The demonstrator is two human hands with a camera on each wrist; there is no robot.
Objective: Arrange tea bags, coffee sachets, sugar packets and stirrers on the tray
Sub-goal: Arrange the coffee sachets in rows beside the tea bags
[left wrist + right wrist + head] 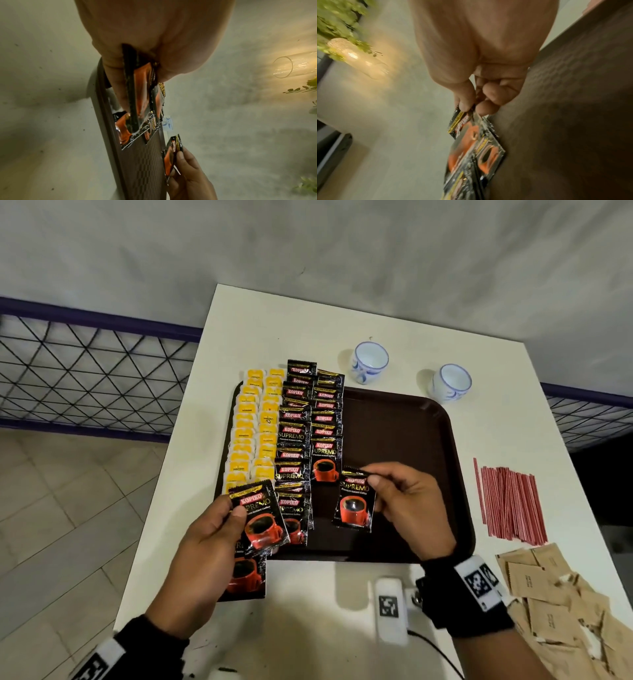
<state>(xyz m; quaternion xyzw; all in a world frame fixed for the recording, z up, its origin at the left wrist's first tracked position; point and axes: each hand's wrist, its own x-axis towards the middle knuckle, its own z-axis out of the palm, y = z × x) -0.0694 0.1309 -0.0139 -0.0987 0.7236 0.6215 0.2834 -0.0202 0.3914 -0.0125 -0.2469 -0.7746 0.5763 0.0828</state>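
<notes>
A dark brown tray (pixel 404 446) lies on the white table. Yellow tea bags (pixel 251 433) fill two columns at its left, and black coffee sachets (pixel 308 419) overlap in two columns beside them. My left hand (pixel 209 539) grips a small stack of coffee sachets (pixel 262 515) over the tray's near left corner; the stack (pixel 142 94) shows edge-on in the left wrist view. My right hand (pixel 407 501) pinches a single coffee sachet (pixel 354 503) by its top edge, just above the tray floor below the second column; the sachet (pixel 458 121) also appears in the right wrist view.
Red stirrers (pixel 507 505) lie in a bundle right of the tray. Brown sugar packets (pixel 555 604) are heaped at the near right. Two white-and-blue cups (pixel 370 362) (pixel 450 383) stand behind the tray. A small white device (pixel 390 611) sits by the table's front edge.
</notes>
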